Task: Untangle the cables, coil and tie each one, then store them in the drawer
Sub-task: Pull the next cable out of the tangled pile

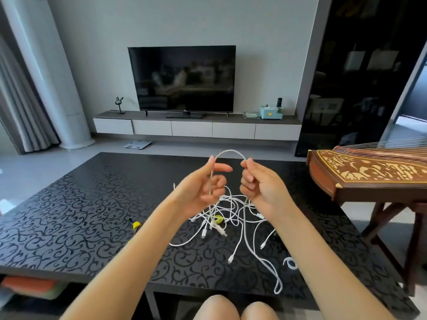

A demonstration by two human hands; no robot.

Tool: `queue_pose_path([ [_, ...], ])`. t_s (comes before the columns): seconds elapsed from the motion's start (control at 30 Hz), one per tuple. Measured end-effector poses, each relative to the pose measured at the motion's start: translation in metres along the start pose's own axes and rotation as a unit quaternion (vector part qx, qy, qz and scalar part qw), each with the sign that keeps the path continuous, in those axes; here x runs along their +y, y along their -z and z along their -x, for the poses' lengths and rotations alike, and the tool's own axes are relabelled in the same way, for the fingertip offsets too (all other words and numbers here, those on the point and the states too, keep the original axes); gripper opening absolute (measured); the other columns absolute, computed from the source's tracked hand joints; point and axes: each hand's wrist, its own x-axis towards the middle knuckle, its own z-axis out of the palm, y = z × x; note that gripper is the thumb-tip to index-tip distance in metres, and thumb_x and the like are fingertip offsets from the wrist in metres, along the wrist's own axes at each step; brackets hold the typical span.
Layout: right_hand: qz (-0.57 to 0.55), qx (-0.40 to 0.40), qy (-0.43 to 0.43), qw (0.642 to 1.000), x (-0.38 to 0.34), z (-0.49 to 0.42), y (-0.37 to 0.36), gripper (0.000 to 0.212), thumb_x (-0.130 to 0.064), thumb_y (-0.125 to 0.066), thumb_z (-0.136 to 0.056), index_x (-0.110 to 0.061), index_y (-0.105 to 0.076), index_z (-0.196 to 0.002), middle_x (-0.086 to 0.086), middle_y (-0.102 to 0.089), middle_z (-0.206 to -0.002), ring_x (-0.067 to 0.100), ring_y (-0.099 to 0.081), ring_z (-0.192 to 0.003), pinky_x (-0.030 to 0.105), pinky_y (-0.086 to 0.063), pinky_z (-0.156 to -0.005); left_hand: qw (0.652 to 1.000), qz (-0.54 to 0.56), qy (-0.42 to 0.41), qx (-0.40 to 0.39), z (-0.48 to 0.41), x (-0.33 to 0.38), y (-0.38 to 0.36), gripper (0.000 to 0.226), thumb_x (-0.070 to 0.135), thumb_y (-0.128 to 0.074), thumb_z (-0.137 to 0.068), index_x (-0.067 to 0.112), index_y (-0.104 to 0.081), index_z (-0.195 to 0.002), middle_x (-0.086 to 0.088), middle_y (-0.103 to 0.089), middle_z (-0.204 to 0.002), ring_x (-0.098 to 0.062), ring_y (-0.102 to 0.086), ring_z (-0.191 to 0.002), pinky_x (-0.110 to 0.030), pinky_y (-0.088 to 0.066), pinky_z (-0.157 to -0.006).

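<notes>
A tangle of white cables lies on the black patterned table, with several plug ends spread toward me. One white cable arches between my two raised hands above the pile. My left hand pinches one side of that arch between thumb and fingers. My right hand is closed around the other side. Both strands hang down into the tangle. A yellow-green tie sits in the pile, another yellow tie lies left of it, and a white tie lies near my right forearm.
A wooden stringed zither on a stand is close at the right of the table. Beyond the table, a TV stands on a low cabinet with white drawers. A scale lies on the floor. My knees are below the table's near edge.
</notes>
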Motion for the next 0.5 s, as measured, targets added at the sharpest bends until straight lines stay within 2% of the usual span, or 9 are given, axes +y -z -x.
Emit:
queue_pose_path([
  [0.07,0.004,0.016,0.013,1.000,0.008,0.006,-0.001,0.018,-0.018,-0.048,-0.098,-0.006,-0.058,-0.088,-0.005,-0.042,-0.051,0.006,-0.034,-0.044,0.016,-0.028,-0.041,0.999,-0.025,0.023,0.019,0.002,-0.013,-0.002,0.053,0.055,-0.046,-0.083,0.009,-0.060,-0.107,-0.003,-0.048,-0.060,-0.010,-0.045,-0.044,-0.012,-0.022,-0.031],
  [0.17,0.124,0.053,0.035,0.990,0.022,0.016,-0.002,0.019,-0.018,-0.052,-0.097,-0.008,-0.064,-0.085,-0.004,-0.046,-0.052,0.007,-0.036,-0.045,0.019,-0.033,-0.046,0.986,-0.150,0.035,0.060,0.003,-0.029,-0.006,0.057,0.062,-0.032,-0.091,0.019,-0.061,-0.115,-0.003,-0.048,-0.061,-0.012,-0.044,-0.046,-0.015,-0.021,-0.035],
  [0.23,0.194,0.072,0.025,0.978,0.030,0.021,-0.005,0.025,-0.023,-0.058,-0.094,-0.009,-0.067,-0.075,-0.001,-0.049,-0.051,0.008,-0.038,-0.042,0.019,-0.035,-0.044,0.967,-0.238,0.025,0.085,0.004,-0.034,-0.010,0.056,0.065,-0.022,-0.092,0.032,-0.059,-0.118,-0.003,-0.050,-0.064,-0.012,-0.043,-0.048,-0.017,-0.023,-0.038],
  [0.3,0.213,0.099,0.000,0.972,0.034,0.024,-0.008,0.038,-0.030,-0.064,-0.090,-0.009,-0.062,-0.058,0.005,-0.050,-0.050,0.009,-0.040,-0.039,0.018,-0.035,-0.040,0.947,-0.309,0.021,0.088,0.005,-0.037,-0.013,0.053,0.068,-0.018,-0.091,0.043,-0.052,-0.122,0.001,-0.051,-0.065,-0.011,-0.043,-0.050,-0.017,-0.026,-0.040],
  [0.4,0.244,0.124,-0.034,0.961,0.039,0.027,-0.012,0.046,-0.033,-0.063,-0.089,-0.006,-0.057,-0.051,0.004,-0.051,-0.042,0.012,-0.040,-0.035,0.018,-0.034,-0.037,0.945,-0.318,0.020,0.080,0.005,-0.041,-0.016,0.041,0.067,-0.029,-0.091,0.048,-0.056,-0.115,0.004,-0.048,-0.057,-0.009,-0.044,-0.049,-0.019,-0.030,-0.045],
  [0.5,0.281,0.133,-0.034,0.950,0.046,0.030,-0.013,0.044,-0.028,-0.059,-0.091,0.003,-0.059,-0.060,0.007,-0.053,-0.044,0.014,-0.042,-0.038,0.020,-0.036,-0.040,0.961,-0.258,0.006,0.102,0.001,-0.045,-0.016,0.035,0.052,-0.040,-0.096,0.034,-0.067,-0.111,0.000,-0.049,-0.057,-0.009,-0.045,-0.046,-0.022,-0.038,-0.058],
])
